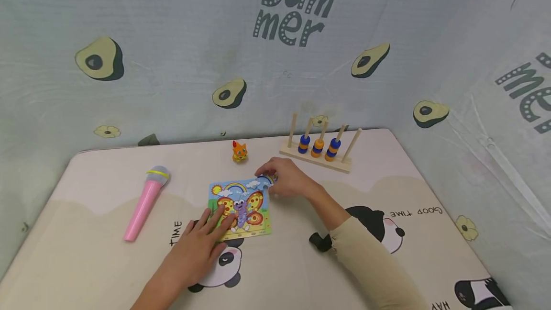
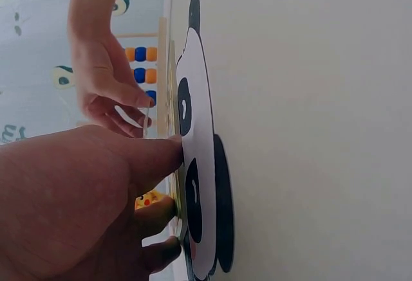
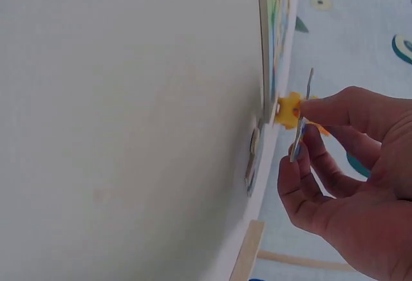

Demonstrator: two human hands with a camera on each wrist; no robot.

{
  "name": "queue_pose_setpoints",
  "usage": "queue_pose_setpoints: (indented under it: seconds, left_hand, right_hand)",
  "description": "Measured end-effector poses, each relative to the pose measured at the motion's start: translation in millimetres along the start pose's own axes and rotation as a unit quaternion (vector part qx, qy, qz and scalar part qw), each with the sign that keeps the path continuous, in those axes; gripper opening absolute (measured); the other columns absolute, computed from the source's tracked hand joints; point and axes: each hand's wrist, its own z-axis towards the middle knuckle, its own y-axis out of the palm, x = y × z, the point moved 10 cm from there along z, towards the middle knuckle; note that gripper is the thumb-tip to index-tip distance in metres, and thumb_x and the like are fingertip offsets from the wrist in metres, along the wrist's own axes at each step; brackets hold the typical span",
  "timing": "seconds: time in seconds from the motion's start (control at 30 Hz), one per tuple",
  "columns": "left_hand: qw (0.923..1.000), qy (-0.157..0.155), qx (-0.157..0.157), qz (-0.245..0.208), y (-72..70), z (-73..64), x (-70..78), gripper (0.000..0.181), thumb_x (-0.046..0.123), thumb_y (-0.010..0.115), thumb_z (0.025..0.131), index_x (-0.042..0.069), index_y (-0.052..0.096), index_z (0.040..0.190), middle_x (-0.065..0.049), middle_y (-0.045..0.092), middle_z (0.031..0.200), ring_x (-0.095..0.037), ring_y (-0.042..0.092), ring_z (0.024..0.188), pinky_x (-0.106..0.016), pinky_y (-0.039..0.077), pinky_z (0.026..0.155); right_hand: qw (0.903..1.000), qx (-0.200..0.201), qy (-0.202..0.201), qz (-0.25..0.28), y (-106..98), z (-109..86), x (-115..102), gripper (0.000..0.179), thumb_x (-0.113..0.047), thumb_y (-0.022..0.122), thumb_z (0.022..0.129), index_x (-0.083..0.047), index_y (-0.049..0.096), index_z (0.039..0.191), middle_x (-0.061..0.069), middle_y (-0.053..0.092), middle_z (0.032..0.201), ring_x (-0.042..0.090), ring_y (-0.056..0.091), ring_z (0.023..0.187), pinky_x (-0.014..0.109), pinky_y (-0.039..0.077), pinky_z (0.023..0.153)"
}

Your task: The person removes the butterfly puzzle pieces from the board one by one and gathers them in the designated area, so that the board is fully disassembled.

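Observation:
A butterfly jigsaw puzzle [image 1: 258,226] lies flat on the table in the head view. Spread fingers of my left hand [image 1: 199,247] rest on its lower left part. At the puzzle's upper right corner, my right hand [image 1: 289,176] pinches a puzzle piece [image 1: 268,179] with a bit of rainbow on it. Seen from the right wrist, that thin piece [image 3: 298,141] stands tilted between thumb and fingers, raised off the table. Beneath it in the same view, another small flat piece [image 3: 252,155] lies beside the board; the right hand hides it from the head view.
Behind the puzzle stands a small orange toy animal [image 1: 239,151]. A wooden peg rack [image 1: 318,157] with blue and orange beads is at the back right. To the left lies a pink toy microphone [image 1: 145,204]. The table cover [image 1: 301,271] has printed pandas.

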Motion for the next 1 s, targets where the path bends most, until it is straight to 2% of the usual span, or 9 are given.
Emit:
queue_pose_setpoints:
  seconds: [0.17,0.5,0.8,1.0]
  left_hand:
    - [1.0,-0.002,-0.005,-0.007,1.7,-0.5,-1.7,0.063,0.027,0.066,0.102,0.023,0.043,0.16,-0.013,0.032,0.17,-0.051,0.029,0.154,-0.073,0.031,0.117]
    - [1.0,-0.002,-0.008,-0.003,0.7,1.1,-1.6,0.063,0.028,0.066,0.102,0.022,0.043,0.16,-0.012,0.031,0.171,-0.048,0.028,0.155,-0.071,0.029,0.119]
    - [1.0,0.001,-0.001,0.002,0.8,0.9,-1.4,0.063,0.028,0.066,0.102,0.021,0.044,0.16,-0.012,0.032,0.171,-0.047,0.029,0.155,-0.071,0.03,0.119]
    - [1.0,0.004,-0.002,0.002,0.4,0.0,-1.4,0.063,0.027,0.066,0.102,0.021,0.044,0.16,-0.011,0.032,0.171,-0.047,0.03,0.155,-0.071,0.031,0.118]
  right_hand:
    - [0.9999,0.008,-0.011,0.001,-9,-2.5,5,0.05,0.002,0.08,0.079,-0.013,0.075,0.126,-0.001,0.068,0.114,0.02,0.061,0.106,0.034,0.053,0.091]
    - [0.9996,0.015,0.002,0.026,-26,-9.2,24,0.049,0.003,0.078,0.08,-0.011,0.075,0.126,0.001,0.074,0.123,0.019,0.063,0.105,0.031,0.056,0.084]
    - [0.9996,0.019,0.005,0.021,-32,-14.1,37,0.047,0.005,0.077,0.079,-0.014,0.076,0.122,0.0,0.074,0.123,0.019,0.065,0.107,0.034,0.056,0.087]
    - [0.9995,0.019,-0.003,0.024,-34,-17.6,41,0.047,0.006,0.073,0.079,-0.011,0.075,0.123,0.004,0.073,0.124,0.022,0.066,0.109,0.037,0.057,0.089]
